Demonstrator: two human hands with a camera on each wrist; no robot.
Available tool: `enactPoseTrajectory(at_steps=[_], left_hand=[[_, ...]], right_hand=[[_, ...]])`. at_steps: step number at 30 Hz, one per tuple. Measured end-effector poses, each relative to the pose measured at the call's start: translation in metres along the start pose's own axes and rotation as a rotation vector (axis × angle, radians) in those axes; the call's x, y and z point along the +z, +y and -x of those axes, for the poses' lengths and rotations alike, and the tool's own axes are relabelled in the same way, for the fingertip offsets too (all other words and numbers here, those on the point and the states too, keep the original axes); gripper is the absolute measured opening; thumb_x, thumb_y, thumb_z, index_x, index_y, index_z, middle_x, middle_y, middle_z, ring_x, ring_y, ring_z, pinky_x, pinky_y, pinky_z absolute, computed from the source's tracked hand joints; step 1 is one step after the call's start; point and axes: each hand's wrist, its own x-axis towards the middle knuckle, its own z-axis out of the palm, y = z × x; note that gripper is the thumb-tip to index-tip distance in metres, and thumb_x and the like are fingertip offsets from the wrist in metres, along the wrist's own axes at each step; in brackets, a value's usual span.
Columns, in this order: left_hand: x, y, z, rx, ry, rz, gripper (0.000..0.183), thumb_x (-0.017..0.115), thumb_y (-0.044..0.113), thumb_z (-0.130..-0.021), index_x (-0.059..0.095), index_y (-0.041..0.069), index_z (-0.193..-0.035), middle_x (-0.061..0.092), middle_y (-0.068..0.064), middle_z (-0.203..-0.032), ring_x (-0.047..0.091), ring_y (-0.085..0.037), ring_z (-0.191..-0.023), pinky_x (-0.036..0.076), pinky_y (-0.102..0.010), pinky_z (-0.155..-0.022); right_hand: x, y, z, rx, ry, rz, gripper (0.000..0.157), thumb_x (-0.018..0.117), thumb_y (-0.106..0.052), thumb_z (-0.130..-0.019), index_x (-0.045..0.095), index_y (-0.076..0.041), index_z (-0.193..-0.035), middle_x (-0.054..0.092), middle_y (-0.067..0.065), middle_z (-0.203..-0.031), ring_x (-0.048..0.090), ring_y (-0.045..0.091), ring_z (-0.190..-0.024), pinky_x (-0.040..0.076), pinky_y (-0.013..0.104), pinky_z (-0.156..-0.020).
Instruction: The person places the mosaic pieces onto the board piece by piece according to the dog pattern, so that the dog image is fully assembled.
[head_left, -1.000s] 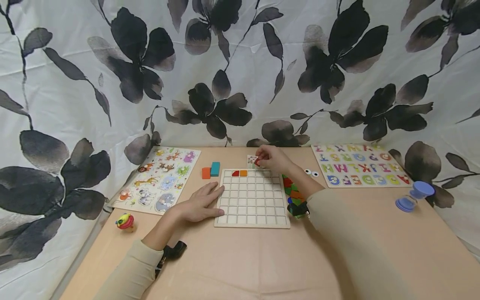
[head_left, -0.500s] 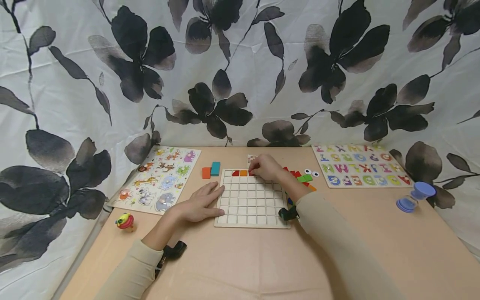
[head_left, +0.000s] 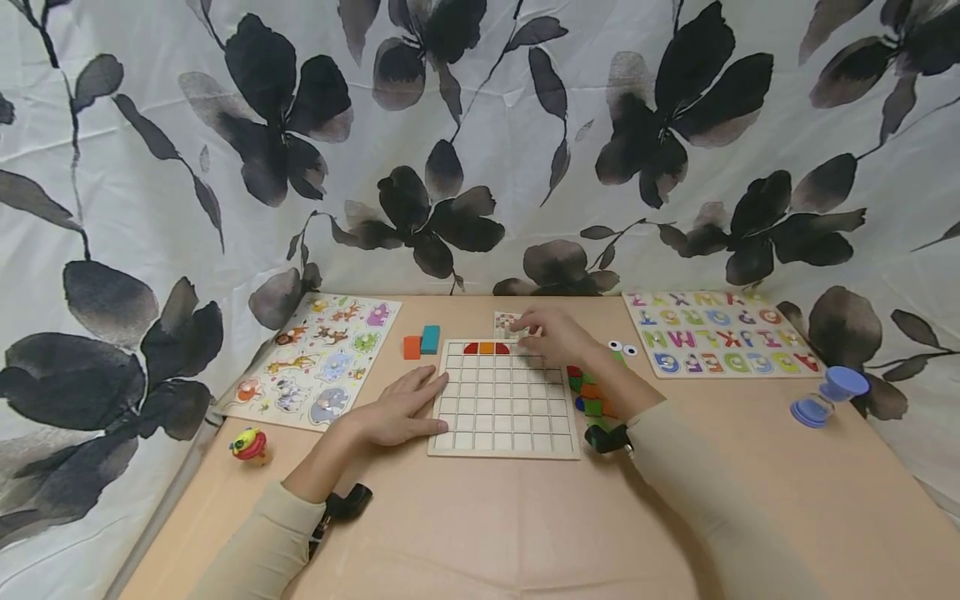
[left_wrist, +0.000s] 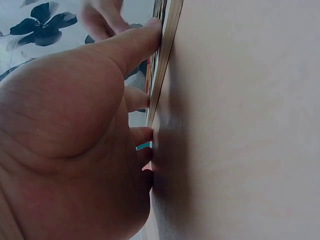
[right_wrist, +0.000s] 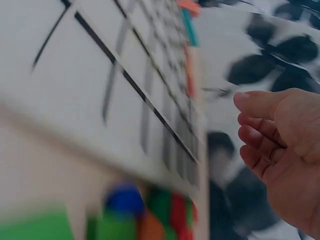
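Note:
A white grid board [head_left: 504,408] lies in the middle of the table. In its top row sit a red rounded piece [head_left: 471,348], an orange square piece [head_left: 487,348] and a second red rounded piece [head_left: 502,348]. My left hand [head_left: 405,406] rests at the board's left edge, its thumb and fingertips touching the rim, as the left wrist view [left_wrist: 75,125] also shows. Above the board's upper right part hovers my right hand [head_left: 555,333], with loosely bent fingers and nothing between them in the right wrist view. Just behind the board is a small patterned card [head_left: 504,324], partly hidden by that hand.
Several coloured pieces [head_left: 591,390] lie along the board's right side, partly under my right arm. An orange block [head_left: 412,347] and a teal block [head_left: 430,340] stand back left. Outward are an animal puzzle [head_left: 315,358], a letter puzzle [head_left: 720,333], a toy [head_left: 250,444] and a blue-ended timer [head_left: 828,396].
My right hand brought a red piece down beside the orange one in the top row and let it go. It then lifted away to the right. My left hand stayed put.

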Motion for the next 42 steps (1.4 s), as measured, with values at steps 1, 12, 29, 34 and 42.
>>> enactPoseTrajectory(at_steps=[1,12,29,34,42], left_hand=[[0.000,0.000,0.000,0.002,0.000,0.000,0.083,0.058,0.054,-0.090,0.018,0.020,-0.155,0.006,-0.015,-0.160,0.005,-0.034,-0.146,0.009,-0.056,-0.114],[0.000,-0.001,-0.001,-0.002,-0.002,-0.006,0.084,0.058,0.056,-0.089,0.019,0.020,-0.155,0.007,-0.014,-0.160,0.006,-0.034,-0.146,0.012,-0.058,-0.113],[0.001,-0.002,-0.001,0.016,0.006,0.002,0.084,0.059,0.055,-0.089,0.019,0.020,-0.155,0.009,-0.014,-0.160,0.005,-0.033,-0.146,0.010,-0.056,-0.114],[0.000,-0.002,-0.003,0.024,-0.001,0.012,0.084,0.059,0.054,-0.089,0.019,0.021,-0.155,0.007,-0.013,-0.160,0.005,-0.033,-0.146,0.010,-0.056,-0.114],[-0.001,-0.004,0.000,0.019,-0.003,0.019,0.084,0.060,0.053,-0.089,0.020,0.020,-0.155,0.007,-0.013,-0.160,0.005,-0.033,-0.146,0.011,-0.058,-0.113]], right_hand=[[-0.009,0.002,0.009,0.010,0.023,-0.008,0.026,0.068,-0.015,-0.090,0.071,-0.017,-0.116,0.063,0.002,-0.112,0.054,0.018,-0.088,0.050,0.032,-0.069],[-0.074,0.043,0.121,0.168,-0.184,-0.089,0.020,0.075,-0.016,-0.084,0.075,-0.021,-0.104,0.067,0.003,-0.096,0.053,0.024,-0.084,0.048,0.031,-0.069],[-0.062,0.049,0.156,0.154,-0.390,-0.112,0.016,0.077,-0.015,-0.081,0.065,-0.017,-0.091,0.064,0.000,-0.085,0.056,0.021,-0.084,0.048,0.027,-0.072],[-0.060,0.031,0.125,0.096,-0.259,-0.193,0.012,0.070,-0.019,-0.089,0.062,-0.018,-0.098,0.062,0.000,-0.090,0.056,0.024,-0.087,0.049,0.030,-0.071],[-0.022,-0.017,0.025,-0.061,-0.079,-0.302,0.018,0.066,-0.010,-0.091,0.069,-0.019,-0.106,0.067,-0.002,-0.103,0.063,0.017,-0.088,0.054,0.029,-0.080]])
